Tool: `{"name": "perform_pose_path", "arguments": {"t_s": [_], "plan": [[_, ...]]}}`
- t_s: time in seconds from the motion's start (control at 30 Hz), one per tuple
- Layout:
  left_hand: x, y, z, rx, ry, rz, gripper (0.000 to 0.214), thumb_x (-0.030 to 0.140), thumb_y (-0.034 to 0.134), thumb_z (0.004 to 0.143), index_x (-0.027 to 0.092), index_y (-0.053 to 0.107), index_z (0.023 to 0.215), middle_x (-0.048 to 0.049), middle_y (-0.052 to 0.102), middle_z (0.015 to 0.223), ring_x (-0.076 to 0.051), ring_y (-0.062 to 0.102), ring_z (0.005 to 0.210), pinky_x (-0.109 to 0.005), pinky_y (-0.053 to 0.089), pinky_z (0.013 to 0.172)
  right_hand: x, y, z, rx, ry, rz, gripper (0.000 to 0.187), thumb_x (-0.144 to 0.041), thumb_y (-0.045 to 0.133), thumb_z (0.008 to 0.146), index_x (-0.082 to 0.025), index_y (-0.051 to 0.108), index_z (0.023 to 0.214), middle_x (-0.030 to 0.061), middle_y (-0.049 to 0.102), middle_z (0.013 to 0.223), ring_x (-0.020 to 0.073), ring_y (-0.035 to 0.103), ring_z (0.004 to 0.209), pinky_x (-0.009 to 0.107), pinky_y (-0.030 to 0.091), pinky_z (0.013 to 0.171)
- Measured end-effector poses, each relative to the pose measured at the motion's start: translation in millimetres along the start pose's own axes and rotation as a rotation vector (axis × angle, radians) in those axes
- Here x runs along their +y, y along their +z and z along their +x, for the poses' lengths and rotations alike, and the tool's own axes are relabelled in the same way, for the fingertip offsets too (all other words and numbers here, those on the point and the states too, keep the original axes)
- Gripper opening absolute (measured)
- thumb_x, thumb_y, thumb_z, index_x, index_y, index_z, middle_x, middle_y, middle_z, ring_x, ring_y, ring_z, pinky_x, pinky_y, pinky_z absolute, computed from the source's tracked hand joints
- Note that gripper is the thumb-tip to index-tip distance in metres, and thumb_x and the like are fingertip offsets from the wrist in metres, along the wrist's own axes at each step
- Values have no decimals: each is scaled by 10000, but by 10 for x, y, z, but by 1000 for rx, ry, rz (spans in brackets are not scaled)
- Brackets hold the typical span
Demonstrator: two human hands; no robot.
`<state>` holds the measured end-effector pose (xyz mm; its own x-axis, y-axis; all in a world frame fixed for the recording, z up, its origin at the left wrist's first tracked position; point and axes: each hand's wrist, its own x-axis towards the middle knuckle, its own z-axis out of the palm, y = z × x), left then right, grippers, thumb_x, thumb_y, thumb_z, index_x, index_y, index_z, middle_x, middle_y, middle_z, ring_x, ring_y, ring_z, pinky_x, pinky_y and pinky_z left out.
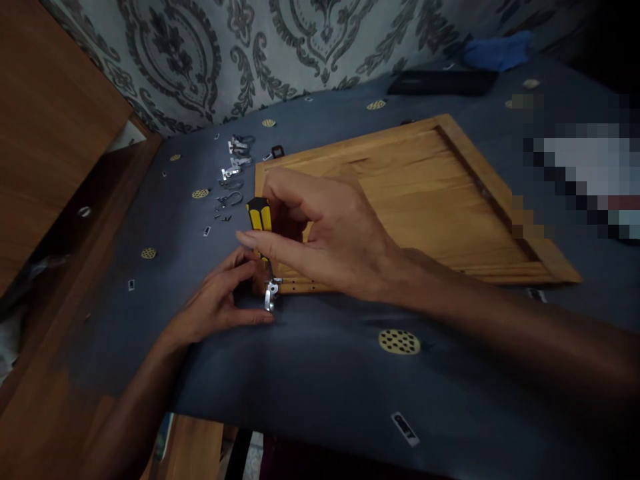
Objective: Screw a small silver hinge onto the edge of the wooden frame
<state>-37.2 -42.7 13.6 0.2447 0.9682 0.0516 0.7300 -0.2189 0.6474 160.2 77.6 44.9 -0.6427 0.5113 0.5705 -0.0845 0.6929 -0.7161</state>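
My right hand (325, 233) grips a yellow and black screwdriver (259, 215), held upright with its tip down on a small metal bracket (271, 293). The bracket sits at the near left corner of a wooden panel (430, 193) that lies flat on a dark blue sheet (320, 373). My left hand (217, 300) rests on the sheet beside that corner, its fingers pinched round the bracket and steadying it.
Several loose metal fittings and screws (233, 177) lie on the sheet beyond the panel's far left corner. A dark flat case (443, 83) and a blue cloth (497, 52) lie at the back. Brown wooden furniture (55, 153) stands at the left.
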Motion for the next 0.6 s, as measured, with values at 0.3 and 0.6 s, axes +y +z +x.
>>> {"name": "perform_pose_path", "arguments": {"t_s": [0.3, 0.6], "plan": [[-88, 24, -35, 12, 15, 20, 393, 523, 821, 856, 246, 717, 1114, -57, 656, 1253, -280, 622, 1186, -399, 542, 1026, -67, -105, 44, -157, -52, 44, 133, -158, 682, 958, -205, 611, 1059, -61, 653, 880, 72, 589, 679, 221, 481, 667], [-100, 37, -36, 26, -19, 32, 436, 552, 842, 819, 223, 729, 1082, -38, 665, 1042, -262, 636, 1035, -389, 551, 937, -70, -184, 61, -219, -52, 38, 163, -213, 719, 950, -203, 590, 852, -92, 633, 749, 64, 599, 689, 197, 484, 629]]}}
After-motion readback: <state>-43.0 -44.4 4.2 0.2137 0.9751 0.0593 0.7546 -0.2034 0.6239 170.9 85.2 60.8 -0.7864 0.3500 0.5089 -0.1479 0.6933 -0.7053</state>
